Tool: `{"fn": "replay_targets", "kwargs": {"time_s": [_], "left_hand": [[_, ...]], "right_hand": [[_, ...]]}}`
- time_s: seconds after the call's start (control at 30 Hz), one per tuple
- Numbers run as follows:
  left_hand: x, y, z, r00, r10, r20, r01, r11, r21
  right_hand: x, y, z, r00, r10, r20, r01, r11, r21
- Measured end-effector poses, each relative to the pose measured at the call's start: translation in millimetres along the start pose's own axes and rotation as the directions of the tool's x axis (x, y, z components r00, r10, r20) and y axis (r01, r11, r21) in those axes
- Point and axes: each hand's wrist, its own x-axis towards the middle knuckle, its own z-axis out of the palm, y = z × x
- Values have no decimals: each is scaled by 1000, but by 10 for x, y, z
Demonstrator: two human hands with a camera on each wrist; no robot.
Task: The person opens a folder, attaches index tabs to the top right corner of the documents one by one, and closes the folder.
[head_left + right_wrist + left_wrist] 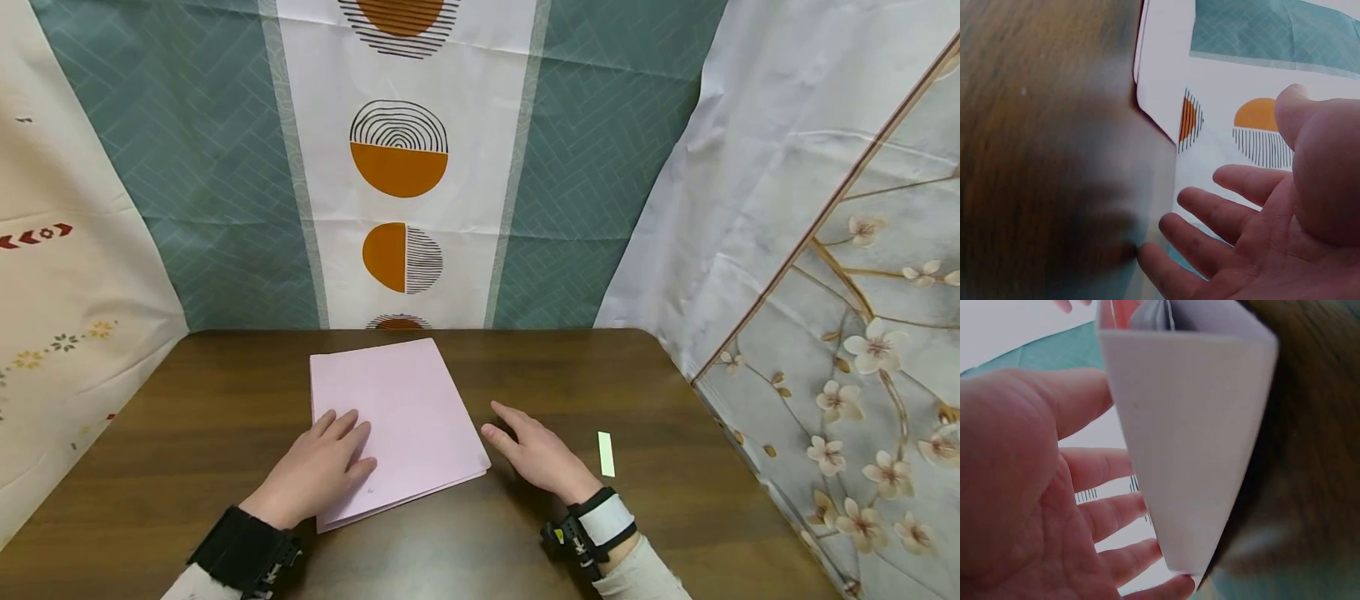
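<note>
A pink folder (397, 417) lies closed and slightly turned on the table, left of the middle. In the left wrist view its broad spine (1185, 437) shows, and sheets (1154, 314) peek out of its open end. My left hand (318, 467) rests on the folder's left side, fingers spread and relaxed, fingertips on the cover. To the right of the folder my right hand (543, 454) hovers low over the table, its fingers extended and holding nothing. A pale green paper strip (606, 454) lies just beyond that hand, to its right.
The brown wooden table (600, 367) has rounded far corners. Behind it hangs a teal and white curtain (472, 167) with orange half circles. A cream cloth (67, 275) hangs at the left and a flowered cloth (847, 433) at the right.
</note>
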Motion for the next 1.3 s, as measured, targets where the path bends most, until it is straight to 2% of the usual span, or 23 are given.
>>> {"fn": "replay_targets", "kwargs": {"time_s": [0.27, 0.43, 0.6, 0.83, 1.07, 1.13, 1.23, 1.3], "left_hand": [[-26, 7, -11, 996, 91, -15, -91, 996, -6], [1, 95, -13, 991, 136, -13, -136, 991, -20], [34, 181, -13, 986, 162, 23, -161, 985, -54], [79, 233, -11, 983, 177, 57, -174, 983, -55], [173, 308, 14, 972, 230, 46, -228, 973, -41], [185, 321, 19, 972, 232, 46, -230, 973, -33], [175, 348, 23, 978, 201, 50, -201, 980, 3], [143, 391, 21, 983, 180, 26, -181, 982, 49]], "right_hand": [[-55, -27, -31, 999, -6, 39, 6, 1000, -14], [-83, -31, -46, 999, -29, 33, 29, 1000, -12], [-119, -53, -86, 998, -53, 43, 54, 998, -19], [-167, -47, -81, 1000, -25, 14, 26, 999, -28], [-187, -20, -101, 1000, 13, -16, -14, 998, -66], [-188, -21, -107, 1000, 19, -25, -21, 997, -77], [-193, -28, -114, 999, 20, -29, -22, 996, -85], [-194, -34, -112, 999, 16, -28, -18, 996, -88]]}}
